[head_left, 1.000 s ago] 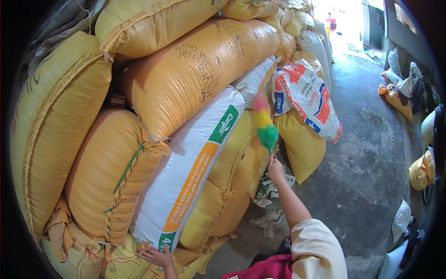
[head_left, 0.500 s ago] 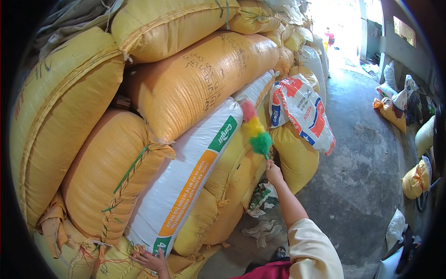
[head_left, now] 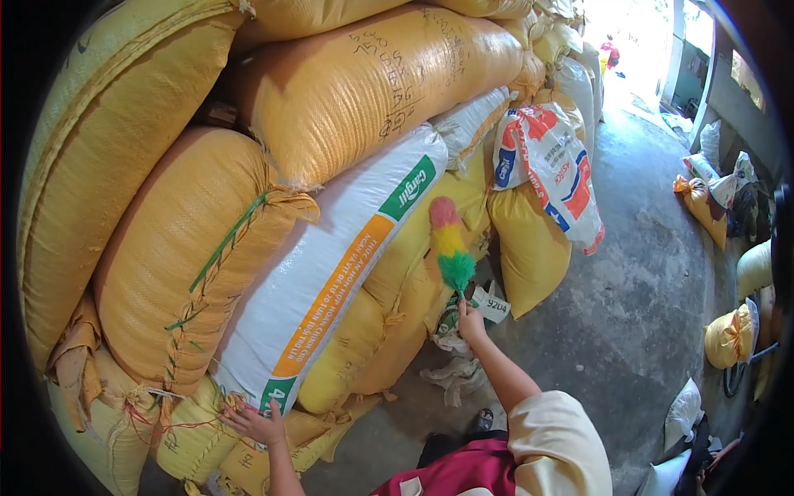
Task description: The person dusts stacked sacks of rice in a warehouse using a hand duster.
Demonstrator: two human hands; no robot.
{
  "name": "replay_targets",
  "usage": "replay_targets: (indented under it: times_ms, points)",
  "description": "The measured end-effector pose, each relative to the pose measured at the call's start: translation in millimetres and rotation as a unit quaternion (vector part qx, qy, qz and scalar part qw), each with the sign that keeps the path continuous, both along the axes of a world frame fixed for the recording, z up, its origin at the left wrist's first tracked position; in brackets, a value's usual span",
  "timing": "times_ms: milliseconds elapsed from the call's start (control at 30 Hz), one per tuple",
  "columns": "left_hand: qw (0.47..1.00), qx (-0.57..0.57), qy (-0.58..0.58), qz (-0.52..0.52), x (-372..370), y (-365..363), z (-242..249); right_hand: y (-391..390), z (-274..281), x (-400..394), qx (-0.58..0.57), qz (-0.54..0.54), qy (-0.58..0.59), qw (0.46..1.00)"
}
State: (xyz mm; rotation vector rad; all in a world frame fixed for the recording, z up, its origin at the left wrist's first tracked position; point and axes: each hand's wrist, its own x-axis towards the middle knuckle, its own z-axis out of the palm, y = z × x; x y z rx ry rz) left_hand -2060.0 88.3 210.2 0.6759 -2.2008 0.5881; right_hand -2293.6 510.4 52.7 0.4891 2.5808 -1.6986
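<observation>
The white woven sack (head_left: 331, 264) carries the brand "Cargill" in white letters on a green band near its upper end. An orange stripe along the sack bears a line of white capitals, too small to read. A green patch at its lower end shows the digit "4".

A white tag (head_left: 491, 304) at the foot of the stack reads "92D4".

The orange sack (head_left: 372, 83) near the top of the stack bears handwritten dark numerals in columns; not legible.

The white, red and blue sack (head_left: 546, 165) carries blue lettering that cannot be read with certainty.
</observation>
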Motion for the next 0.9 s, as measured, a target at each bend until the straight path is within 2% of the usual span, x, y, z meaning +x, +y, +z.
replay_targets:
  times_ms: [33, 167, 200, 267, 367, 500, 600, 700, 767, 833, 900]
  points:
    - [1.000, -0.001, 0.004, 0.003, 0, -2, -3, -4, 9, 16, -0.013, 0.003, -0.031, 0.999]
    - [1.000, 0.007, 0.007, -0.002, 2, -4, -4, -13, -4, 82, 0.118, 0.160, 0.005, 0.980]
    - [1.000, 0.008, 0.006, 0.000, 1, -3, -3, -11, 1, 90, 0.119, 0.162, 0.004, 0.980]
    - [1.000, 0.002, 0.010, -0.021, 1, -2, -1, -5, 6, 99, 0.241, 0.267, -0.068, 0.931]
    - [1.000, -0.008, 0.017, -0.015, 0, -2, -3, 15, -7, 67, 0.301, 0.191, 0.002, 0.934]
    - [0.999, -0.029, 0.023, -0.026, -1, -3, -3, 23, 41, 20, 0.366, 0.246, 0.018, 0.897]
    - [1.000, -0.014, 0.011, -0.013, -1, -2, -3, -8, 80, 5, 0.358, 0.298, 0.006, 0.885]
    - [1.000, -0.027, 0.008, -0.013, 0, 2, 0, -55, 57, -16, 0.307, 0.292, 0.042, 0.905]
    - [1.000, -0.022, 0.007, -0.005, 0, -1, -3, -73, 54, -16, 0.304, 0.297, 0.020, 0.905]
    - [0.999, -0.028, 0.011, -0.015, -2, 0, -1, -75, 41, -13, 0.302, 0.301, -0.001, 0.905]
    - [0.999, -0.032, 0.011, -0.024, -1, 0, -3, -56, 17, 3, 0.253, 0.311, 0.033, 0.915]
